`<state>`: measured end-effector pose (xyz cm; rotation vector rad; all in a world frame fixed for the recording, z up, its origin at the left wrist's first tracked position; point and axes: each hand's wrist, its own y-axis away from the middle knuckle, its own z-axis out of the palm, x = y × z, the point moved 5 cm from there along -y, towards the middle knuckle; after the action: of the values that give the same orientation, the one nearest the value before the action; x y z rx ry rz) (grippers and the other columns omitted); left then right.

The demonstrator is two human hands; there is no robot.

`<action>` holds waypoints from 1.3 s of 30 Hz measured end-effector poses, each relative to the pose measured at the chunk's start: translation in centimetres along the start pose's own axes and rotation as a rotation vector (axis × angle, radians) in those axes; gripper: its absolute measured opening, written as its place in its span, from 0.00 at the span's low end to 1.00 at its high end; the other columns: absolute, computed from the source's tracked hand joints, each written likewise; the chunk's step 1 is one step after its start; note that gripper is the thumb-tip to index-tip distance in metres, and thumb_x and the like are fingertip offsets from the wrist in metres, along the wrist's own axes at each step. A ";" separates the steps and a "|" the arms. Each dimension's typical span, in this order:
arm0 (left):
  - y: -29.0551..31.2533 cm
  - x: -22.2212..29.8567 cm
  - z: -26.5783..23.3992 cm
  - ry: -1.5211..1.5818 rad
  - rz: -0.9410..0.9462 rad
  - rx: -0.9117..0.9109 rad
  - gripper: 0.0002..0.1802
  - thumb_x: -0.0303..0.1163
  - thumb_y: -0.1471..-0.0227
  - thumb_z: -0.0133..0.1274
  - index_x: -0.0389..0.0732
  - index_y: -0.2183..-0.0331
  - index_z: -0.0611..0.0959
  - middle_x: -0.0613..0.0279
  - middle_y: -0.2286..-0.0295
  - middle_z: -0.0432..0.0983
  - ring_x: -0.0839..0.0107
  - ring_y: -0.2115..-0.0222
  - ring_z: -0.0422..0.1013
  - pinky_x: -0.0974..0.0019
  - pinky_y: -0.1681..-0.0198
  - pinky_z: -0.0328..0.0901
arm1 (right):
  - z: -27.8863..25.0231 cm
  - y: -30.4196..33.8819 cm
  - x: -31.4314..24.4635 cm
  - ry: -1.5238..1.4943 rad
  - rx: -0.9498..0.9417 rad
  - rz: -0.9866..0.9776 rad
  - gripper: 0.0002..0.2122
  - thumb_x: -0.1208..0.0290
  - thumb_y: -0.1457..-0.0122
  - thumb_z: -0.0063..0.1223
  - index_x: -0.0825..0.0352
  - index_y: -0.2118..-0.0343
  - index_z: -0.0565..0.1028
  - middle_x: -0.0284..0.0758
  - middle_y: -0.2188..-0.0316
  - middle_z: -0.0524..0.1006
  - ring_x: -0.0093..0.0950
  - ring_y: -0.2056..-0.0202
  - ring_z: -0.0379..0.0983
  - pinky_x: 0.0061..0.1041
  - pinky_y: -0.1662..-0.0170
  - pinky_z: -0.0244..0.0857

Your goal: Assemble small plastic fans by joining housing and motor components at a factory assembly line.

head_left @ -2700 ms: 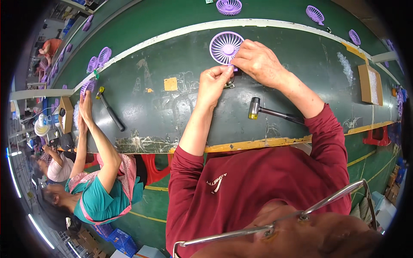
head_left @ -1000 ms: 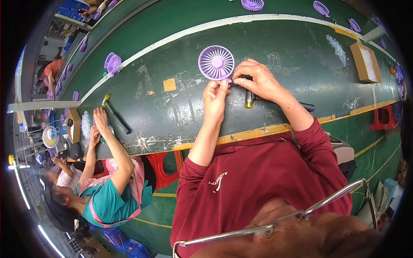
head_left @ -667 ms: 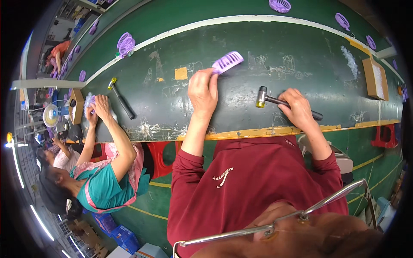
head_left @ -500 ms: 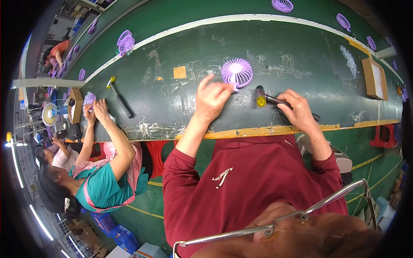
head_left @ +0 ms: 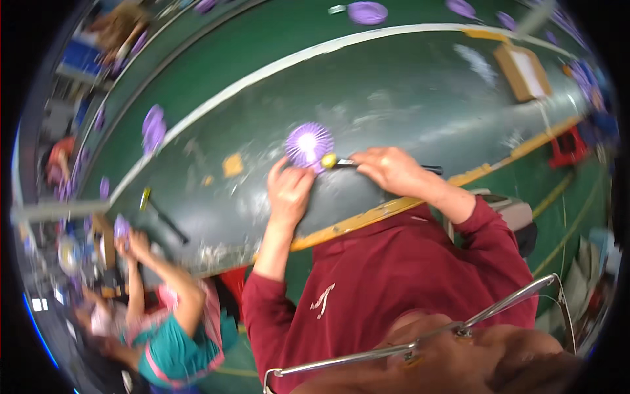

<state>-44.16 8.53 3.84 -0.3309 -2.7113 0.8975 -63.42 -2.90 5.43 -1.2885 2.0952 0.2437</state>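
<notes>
A round purple fan cage (head_left: pixel 308 141) with slatted spokes lies on the dark green bench top. At its lower edge, the curled fingers of my left hand (head_left: pixel 291 192) close on the cage's short stem; the fingertips are partly hidden and blurred. My right hand (head_left: pixel 392 169) is wrapped round the black handle of a mallet. The mallet's yellow head (head_left: pixel 329 161) is at the stem, just right of my left fingers; whether it touches, I cannot tell. The handle's end sticks out to the right of my hand.
A second mallet (head_left: pixel 164 218) lies to the left, near a co-worker's hands (head_left: pixel 131 246) holding a purple part. An orange square patch (head_left: pixel 233 165) is on the bench. An open cardboard box (head_left: pixel 523 71) stands at the far right. More purple fan parts (head_left: pixel 367 13) lie beyond the white strip.
The mallet in my right hand has moved left to the cage's stem. My left hand has come down from raised fingers onto the stem. The whole view has swung and blurred.
</notes>
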 end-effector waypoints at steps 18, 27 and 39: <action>-13.3 1.6 3.5 0.198 -0.257 0.181 0.06 0.21 0.50 0.57 0.38 0.68 0.77 0.55 0.69 0.74 0.55 0.65 0.70 0.51 0.51 0.63 | -17.6 7.7 20.4 0.224 0.865 0.352 0.05 0.74 0.47 0.58 0.64 0.67 0.80 0.39 0.71 0.78 0.41 0.64 0.76 0.36 0.60 0.71; -14.0 2.9 4.5 0.207 -0.269 0.114 0.06 0.22 0.51 0.58 0.38 0.68 0.78 0.55 0.71 0.73 0.56 0.66 0.71 0.50 0.47 0.63 | -24.3 12.8 28.9 0.409 0.910 0.576 0.07 0.73 0.47 0.60 0.62 0.65 0.82 0.38 0.67 0.80 0.38 0.63 0.78 0.34 0.58 0.71; -15.0 4.7 4.8 0.151 -0.144 0.122 0.05 0.24 0.51 0.59 0.37 0.68 0.80 0.55 0.71 0.75 0.54 0.64 0.72 0.52 0.49 0.64 | -21.0 14.9 27.8 0.537 0.853 0.583 0.07 0.72 0.49 0.64 0.64 0.66 0.83 0.41 0.68 0.80 0.38 0.64 0.78 0.34 0.59 0.71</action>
<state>-52.02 -4.44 10.06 -0.1692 -2.4942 0.9505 -93.57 -25.62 1.75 -0.2239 2.5262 -0.7627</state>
